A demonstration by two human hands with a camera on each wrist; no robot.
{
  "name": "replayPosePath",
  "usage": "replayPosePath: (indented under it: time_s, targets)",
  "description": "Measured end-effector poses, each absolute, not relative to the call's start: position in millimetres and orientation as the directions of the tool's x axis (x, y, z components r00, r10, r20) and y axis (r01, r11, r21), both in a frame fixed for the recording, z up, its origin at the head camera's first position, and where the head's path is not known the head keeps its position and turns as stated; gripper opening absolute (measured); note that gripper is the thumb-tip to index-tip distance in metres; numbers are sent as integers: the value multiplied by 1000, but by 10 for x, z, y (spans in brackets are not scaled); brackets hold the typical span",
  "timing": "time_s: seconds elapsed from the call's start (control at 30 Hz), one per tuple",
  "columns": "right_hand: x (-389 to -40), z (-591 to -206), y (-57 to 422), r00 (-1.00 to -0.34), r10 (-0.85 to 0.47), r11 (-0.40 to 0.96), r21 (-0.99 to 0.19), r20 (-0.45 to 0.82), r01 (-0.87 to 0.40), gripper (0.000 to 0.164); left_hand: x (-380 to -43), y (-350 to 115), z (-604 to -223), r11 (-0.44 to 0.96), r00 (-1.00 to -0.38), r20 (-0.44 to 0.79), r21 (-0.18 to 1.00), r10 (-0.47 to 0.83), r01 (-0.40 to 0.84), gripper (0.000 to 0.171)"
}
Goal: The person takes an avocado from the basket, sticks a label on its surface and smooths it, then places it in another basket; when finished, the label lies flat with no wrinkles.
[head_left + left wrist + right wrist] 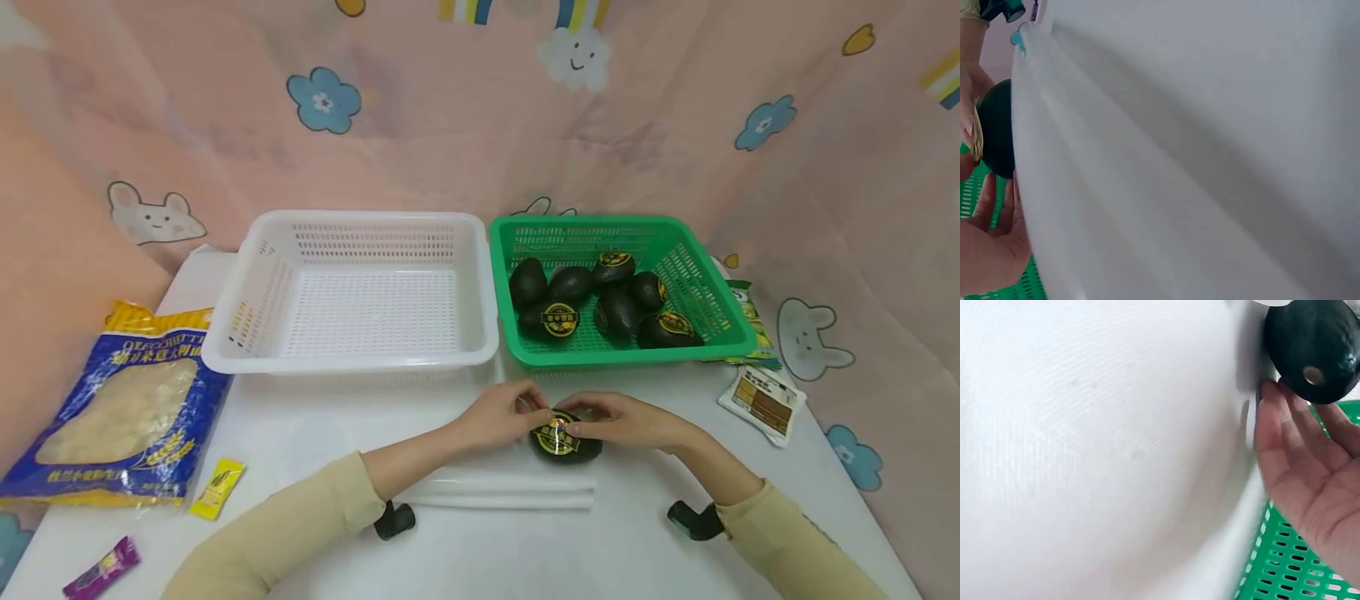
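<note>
A dark avocado [585, 452] with a black-and-gold label is held between both hands over the white table, in front of the baskets. My left hand [504, 412] grips its left end, thumb on top at the label's edge. From the other side my right hand [630, 419] holds it, thumb on the label and fingers behind. In the left wrist view the avocado [997, 128] shows at the left edge, its label seen edge-on. The right wrist view has the avocado [1316, 344] with a pale round spot, above the fingers of the right hand [1316, 462].
Behind stand a white basket [352, 364] and a green basket [637, 358] with several avocados. At left lie a blue pasta bag [120, 417], a yellow packet [218, 488] and a purple packet [102, 570]. A white-and-brown packet [763, 403] lies right; white strips [510, 500] lie in front.
</note>
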State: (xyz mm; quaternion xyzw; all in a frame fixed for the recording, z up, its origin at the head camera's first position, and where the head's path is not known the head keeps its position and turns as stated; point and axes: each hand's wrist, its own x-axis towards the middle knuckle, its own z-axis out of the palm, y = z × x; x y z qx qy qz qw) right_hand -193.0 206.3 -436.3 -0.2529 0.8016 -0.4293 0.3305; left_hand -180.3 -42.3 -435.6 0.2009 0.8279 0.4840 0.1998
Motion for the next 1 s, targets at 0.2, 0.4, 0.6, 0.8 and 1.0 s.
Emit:
replayPosePath:
  time_s: [0.2, 0.4, 0.6, 0.8, 1.0]
  targets:
    - [-1949, -4463, 2020, -651, -732, 454, -856, -201, -247, 37, -1826, -444, -4427, 425, -861, -143, 901, 489, 92, 16]
    - [-1962, -4494, 1945, -687, -697, 465, -858, -204, -217, 40, -1752, -494, -4430, 505, -773, -21, 768, 634, 393, 59]
    - [-1999, -4394, 1805, -739, -633, 335, -942, -229, 5, 45, -1777, -691, -4193, 483, -694, 92, 653, 714, 583, 64]
    - [-1874, -4358, 1598, -836, -382, -166, -861, -394, 482, 16, -2011, -726, -3604, 475, -683, 216, 573, 698, 668, 64]
    - [-1813, -4474, 1442, -881, -237, -236, -855, -411, 462, 16, -2455, -302, -3582, 607, -803, 118, 594, 584, 528, 72]
